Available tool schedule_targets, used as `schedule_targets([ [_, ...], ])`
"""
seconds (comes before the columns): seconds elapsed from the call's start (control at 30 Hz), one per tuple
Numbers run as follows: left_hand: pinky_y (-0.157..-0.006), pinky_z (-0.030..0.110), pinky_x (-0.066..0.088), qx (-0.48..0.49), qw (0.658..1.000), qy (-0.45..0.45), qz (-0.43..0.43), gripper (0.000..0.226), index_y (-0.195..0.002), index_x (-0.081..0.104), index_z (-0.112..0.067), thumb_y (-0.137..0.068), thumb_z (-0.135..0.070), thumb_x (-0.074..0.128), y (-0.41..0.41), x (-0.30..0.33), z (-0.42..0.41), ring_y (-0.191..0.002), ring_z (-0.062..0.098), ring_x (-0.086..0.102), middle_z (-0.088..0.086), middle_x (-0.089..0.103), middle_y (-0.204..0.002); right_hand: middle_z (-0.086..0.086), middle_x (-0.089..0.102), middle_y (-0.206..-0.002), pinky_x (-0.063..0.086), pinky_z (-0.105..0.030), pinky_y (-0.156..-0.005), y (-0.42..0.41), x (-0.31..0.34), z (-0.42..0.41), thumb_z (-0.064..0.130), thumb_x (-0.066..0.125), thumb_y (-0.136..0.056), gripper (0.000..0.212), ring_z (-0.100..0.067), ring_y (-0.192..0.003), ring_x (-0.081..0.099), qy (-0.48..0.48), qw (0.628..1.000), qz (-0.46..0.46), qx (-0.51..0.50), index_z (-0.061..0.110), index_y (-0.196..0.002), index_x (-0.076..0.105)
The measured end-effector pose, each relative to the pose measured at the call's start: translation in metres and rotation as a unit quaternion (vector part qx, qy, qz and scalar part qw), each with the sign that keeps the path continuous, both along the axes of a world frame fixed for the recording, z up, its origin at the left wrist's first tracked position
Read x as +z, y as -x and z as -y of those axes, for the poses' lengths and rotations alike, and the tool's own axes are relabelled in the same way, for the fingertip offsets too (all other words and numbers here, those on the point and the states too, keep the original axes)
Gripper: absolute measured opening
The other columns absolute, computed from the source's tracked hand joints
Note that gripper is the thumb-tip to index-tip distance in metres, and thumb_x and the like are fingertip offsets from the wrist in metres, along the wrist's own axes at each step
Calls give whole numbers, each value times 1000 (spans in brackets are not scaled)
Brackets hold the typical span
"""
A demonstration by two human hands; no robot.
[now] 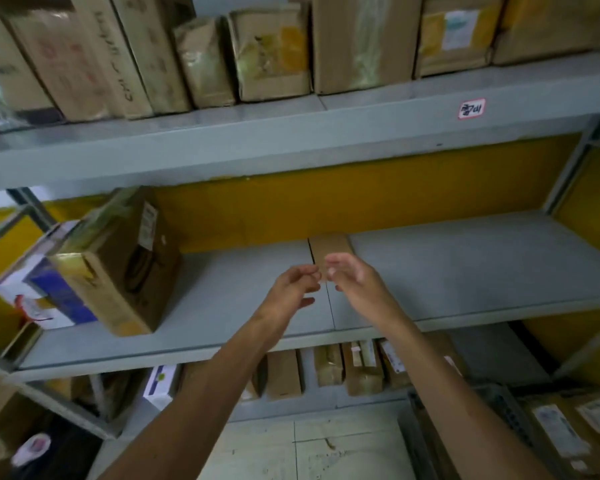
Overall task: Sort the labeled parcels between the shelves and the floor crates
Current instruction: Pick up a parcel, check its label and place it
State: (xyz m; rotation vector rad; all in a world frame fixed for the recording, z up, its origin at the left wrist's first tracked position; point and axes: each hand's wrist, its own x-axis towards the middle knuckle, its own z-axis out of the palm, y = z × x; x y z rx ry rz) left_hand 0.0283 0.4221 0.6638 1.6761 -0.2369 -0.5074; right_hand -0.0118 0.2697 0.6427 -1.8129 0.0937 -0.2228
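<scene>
A small plain brown cardboard parcel point(329, 245) lies at the back middle of the grey middle shelf point(465, 271), against the yellow back panel. Both my arms reach in to its near end. My left hand point(293, 289) sits at the parcel's front left corner with loosely curled fingers. My right hand point(355, 278) is at the front right corner with relaxed fingers. The fingertips cover the parcel's near edge, and neither hand visibly wraps round it. A dark floor crate point(420, 431) at the lower right holds labeled parcels point(561, 431).
A large brown box point(118, 268) and a white-and-blue box point(39, 289) stand tilted at the left of the middle shelf. Several cartons point(274, 53) line the top shelf. Small parcels point(361, 368) stand on the lower shelf. Pale floor point(309, 452) lies below.
</scene>
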Motion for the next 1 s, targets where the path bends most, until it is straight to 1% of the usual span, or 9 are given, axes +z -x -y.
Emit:
schedule_targets([
  [0.1,-93,32,52,5,1000,21,-13,29,-123,59,-17,-96,-27,59,-24,-10,-17,-109,17,64,4,66,-122,5,64,-116,48,-28,-90,-44,-18,-2,22,52,-98,20,-11,-111,60,16,999,-28,-13,26,-116,59],
  [0.2,-84,28,57,4,998,48,-36,25,-120,61,-16,-99,-25,53,-47,-27,-34,-100,18,70,3,71,-115,-16,62,-112,42,-33,-85,-104,-58,10,12,53,-95,28,-36,-110,59,53,992,-105,-35,1,-121,55],
  [0.37,-73,22,57,51,993,36,-105,20,-115,63,-11,-99,-17,55,-105,-72,-54,-87,19,72,8,73,-108,-12,42,-147,33,-41,-112,-226,-128,34,24,64,-91,65,-29,-137,39,178,961,-165,-133,10,-146,34],
  [0.47,-70,23,55,73,986,37,-148,33,-113,63,-8,-83,-22,60,-147,-94,-56,-80,16,70,14,70,-107,-14,19,-158,20,-47,-116,-270,-150,37,53,72,-76,98,-35,-145,18,306,903,-255,-162,20,-152,20],
  [0.53,-73,24,53,82,984,22,-158,22,-114,62,-7,-93,-12,56,-169,-108,-49,-82,18,67,16,69,-109,-15,-3,-161,9,-62,-115,-289,-163,46,69,75,-60,121,-43,-146,0,350,850,-354,-173,28,-152,7],
  [0.6,-75,25,53,84,982,27,-169,22,-116,62,-6,-100,-6,46,-182,-116,-42,-85,20,66,13,69,-107,-16,-7,-160,11,-68,-111,-298,-178,50,75,75,-52,132,-49,-143,1,337,833,-403,-175,27,-152,4],
  [0.73,-74,26,55,100,973,52,-202,21,-113,64,-8,-100,-8,47,-187,-124,-42,-79,18,68,9,71,-101,-20,3,-158,25,-58,-110,-295,-192,50,75,71,-60,131,-45,-141,18,334,817,-445,-154,16,-153,0],
  [0.87,-74,29,55,145,958,57,-239,22,-116,62,-8,-97,-10,52,-178,-129,-65,-83,22,69,11,71,-104,3,52,-137,43,-37,-103,-260,-180,18,74,73,-55,101,-19,-117,54,55,925,-364,-99,34,-140,35],
  [1.0,-87,32,52,153,965,35,-212,17,-113,59,-17,-97,-14,53,-167,-113,-107,-96,19,62,12,62,-120,6,57,-131,51,-38,-94,-199,-119,-58,50,65,-84,63,-15,-115,59,-169,935,-310,10,41,-139,36],
])
